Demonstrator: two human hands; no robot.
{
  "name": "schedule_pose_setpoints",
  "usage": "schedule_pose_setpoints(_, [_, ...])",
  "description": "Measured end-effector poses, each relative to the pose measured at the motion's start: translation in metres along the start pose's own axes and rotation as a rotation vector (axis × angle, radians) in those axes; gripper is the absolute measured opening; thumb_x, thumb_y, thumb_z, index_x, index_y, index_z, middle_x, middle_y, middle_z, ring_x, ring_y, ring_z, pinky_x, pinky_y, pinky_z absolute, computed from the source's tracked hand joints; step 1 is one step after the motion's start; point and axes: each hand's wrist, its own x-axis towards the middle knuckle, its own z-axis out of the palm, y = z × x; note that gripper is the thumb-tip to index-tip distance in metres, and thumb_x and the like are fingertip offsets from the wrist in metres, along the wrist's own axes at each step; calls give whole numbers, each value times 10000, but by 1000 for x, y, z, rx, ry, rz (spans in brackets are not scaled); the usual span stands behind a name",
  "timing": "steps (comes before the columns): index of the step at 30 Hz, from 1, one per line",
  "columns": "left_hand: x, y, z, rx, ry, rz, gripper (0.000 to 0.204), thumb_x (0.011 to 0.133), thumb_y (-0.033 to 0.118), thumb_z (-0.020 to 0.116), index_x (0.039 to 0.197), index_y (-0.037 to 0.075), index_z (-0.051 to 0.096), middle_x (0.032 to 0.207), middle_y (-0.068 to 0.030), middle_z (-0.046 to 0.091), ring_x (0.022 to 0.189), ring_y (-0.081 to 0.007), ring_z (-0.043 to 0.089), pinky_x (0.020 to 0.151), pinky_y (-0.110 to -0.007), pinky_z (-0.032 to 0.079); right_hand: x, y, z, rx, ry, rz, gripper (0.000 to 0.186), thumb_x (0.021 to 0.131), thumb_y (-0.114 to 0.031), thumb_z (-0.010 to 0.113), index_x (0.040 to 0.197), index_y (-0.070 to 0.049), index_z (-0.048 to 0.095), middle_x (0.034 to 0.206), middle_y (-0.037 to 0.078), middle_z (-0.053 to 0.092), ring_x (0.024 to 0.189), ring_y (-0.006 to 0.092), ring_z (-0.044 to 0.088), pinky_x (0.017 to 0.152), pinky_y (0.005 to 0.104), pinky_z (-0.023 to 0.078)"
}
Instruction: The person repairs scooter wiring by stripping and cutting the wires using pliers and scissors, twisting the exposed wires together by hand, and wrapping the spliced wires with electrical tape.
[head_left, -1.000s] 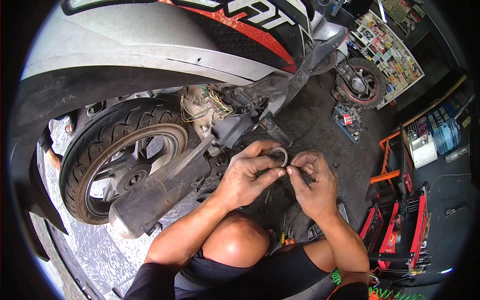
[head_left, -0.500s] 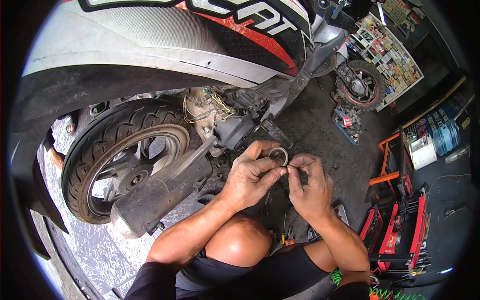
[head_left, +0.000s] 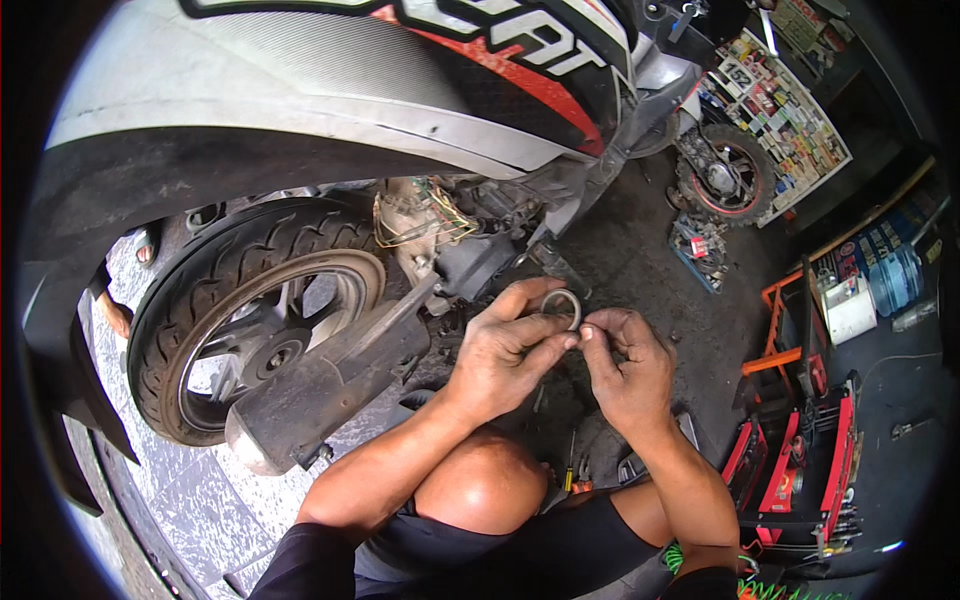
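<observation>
My left hand (head_left: 505,345) is closed on a small greyish metal ring (head_left: 574,303), its curved rim showing above my fingers and thumb. What kind of part the ring is, I cannot make out. Close beside it, my right hand (head_left: 632,360) has thumb and forefinger pressed together, the tips almost meeting my left thumb. Anything in that pinch is hidden or too small to see. Both hands are held over my knees, in front of the exposed engine (head_left: 420,225) of a raised-looking scooter with loose wires on it.
The scooter's rear wheel (head_left: 285,340) and exhaust muffler (head_left: 325,400) stand at the left. A screwdriver (head_left: 571,465) lies on the floor by my knee. Red tool trays (head_left: 780,475) are at the right. Farther back are a parts tray (head_left: 697,252) and another wheel (head_left: 735,175).
The ring has tilted a little in my left hand, showing more of its opening. My right hand has shifted slightly right and away from it.
</observation>
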Motion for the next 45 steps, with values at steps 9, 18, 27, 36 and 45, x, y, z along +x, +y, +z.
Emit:
schedule_pose_setpoints(9, [2,2,5,91,34,89,184,890,89,777,1018,-35,731,1258,-223,647,1046,-381,714,852,-400,595,11,11,1,-199,-114,-181,159,935,-51,613,1030,2,498,883,196,603,796,407,644,723,500,520])
schedule_pose_setpoints(18, [1,-8,5,-623,334,-535,261,1005,139,691,1181,-5,562,974,-16,640,862,-79,572,770,-238,477,7,0,34,68,-107,-117,264,914,-58,665,1142,25,561,1242,203,585,1138,323,629,919,407,541])
schedule_pose_setpoints(27, [-11,-25,-50,-235,292,-429,225,965,66,684,1176,-2,644,1001,-71,658,945,-147,624,837,-290,515,23,7,104,196,-131,-195,184,939,-48,653,1098,25,597,1289,217,639,1180,387,644,999,440,514])
schedule_pose_setpoints(36, [-6,-40,-58,295,376,-143,82,975,38,669,1036,-13,651,923,-91,653,849,-150,607,789,-304,510,15,-2,121,183,-20,17,176,974,-104,654,1077,34,615,1145,182,673,1002,279,683,851,387,552])
schedule_pose_setpoints(45, [23,-57,-75,844,370,-3,221,840,38,716,1049,-3,659,991,-180,601,963,-394,586,827,-483,487,30,11,137,925,26,331,182,1052,-121,518,1171,-11,600,1047,74,710,876,123,641,773,271,518])
